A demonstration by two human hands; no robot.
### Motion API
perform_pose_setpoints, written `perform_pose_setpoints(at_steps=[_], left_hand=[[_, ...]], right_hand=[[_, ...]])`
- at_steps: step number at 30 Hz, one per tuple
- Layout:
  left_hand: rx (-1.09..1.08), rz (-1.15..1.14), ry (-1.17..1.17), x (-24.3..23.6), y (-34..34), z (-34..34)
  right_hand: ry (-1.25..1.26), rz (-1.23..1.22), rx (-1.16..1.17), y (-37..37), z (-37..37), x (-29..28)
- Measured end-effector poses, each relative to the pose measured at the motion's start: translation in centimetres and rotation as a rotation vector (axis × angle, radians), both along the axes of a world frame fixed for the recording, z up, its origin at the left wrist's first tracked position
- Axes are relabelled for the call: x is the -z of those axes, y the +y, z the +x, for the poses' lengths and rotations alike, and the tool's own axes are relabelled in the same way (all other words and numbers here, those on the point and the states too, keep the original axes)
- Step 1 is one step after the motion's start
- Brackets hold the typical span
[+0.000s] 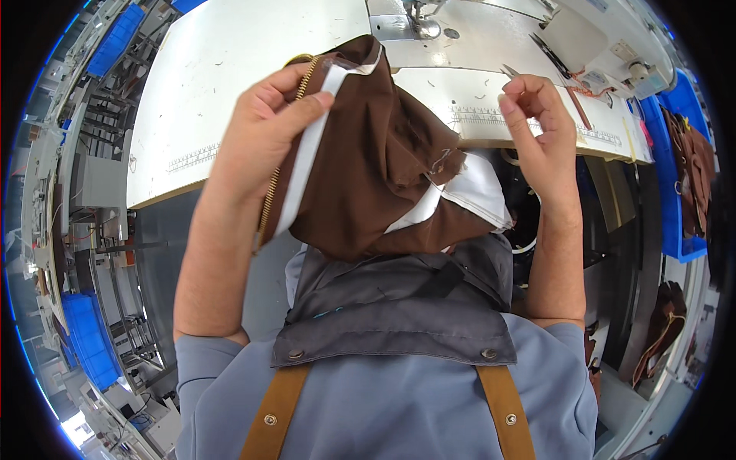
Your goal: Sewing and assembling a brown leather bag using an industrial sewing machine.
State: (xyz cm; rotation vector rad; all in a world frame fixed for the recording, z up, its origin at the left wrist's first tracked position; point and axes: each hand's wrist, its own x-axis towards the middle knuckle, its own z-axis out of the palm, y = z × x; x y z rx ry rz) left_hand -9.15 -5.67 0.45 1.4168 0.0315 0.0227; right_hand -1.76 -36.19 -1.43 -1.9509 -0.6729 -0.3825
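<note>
My left hand [272, 126] is closed on the edge of a brown fabric piece [360, 161], thumb on top. A brass-toothed zipper [271, 192] and a white strip [307, 157] run along that edge. The cloth hangs in folds over the table's front edge towards my lap, with a white lining part [477, 192] showing at its right. My right hand [543, 130] is raised apart from the cloth, its fingers curled and the thumb close to the fingertips. Pointed metal tips [509, 71] stick out beside those fingertips; whether the hand holds them is unclear.
A sewing machine's presser foot area [426, 27] is at the back of the white table [238, 84]. Dark tweezers [550, 54] and a brown stick [579, 107] lie to the right. A blue bin [665, 176] with brown pieces stands at far right. Thread scraps dot the tabletop.
</note>
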Motion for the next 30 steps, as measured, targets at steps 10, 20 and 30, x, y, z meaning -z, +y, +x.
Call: perform_pose_setpoints(at_steps=[10,20,30], left_hand=[[-0.040,0.401,-0.035,-2.1,7.8,3.1],[-0.471,0.967,-0.293,0.6,7.3,0.6],[-0.033,1.468,-1.048,4.2,-7.2,-9.8]], right_hand=[[0.004,-0.187,-0.332,-0.3,-3.2,0.3],[0.060,-0.383,-0.294,-1.9,-5.0,1.8],[-0.064,-0.430,-0.101,-3.8,-7.7,2.7]])
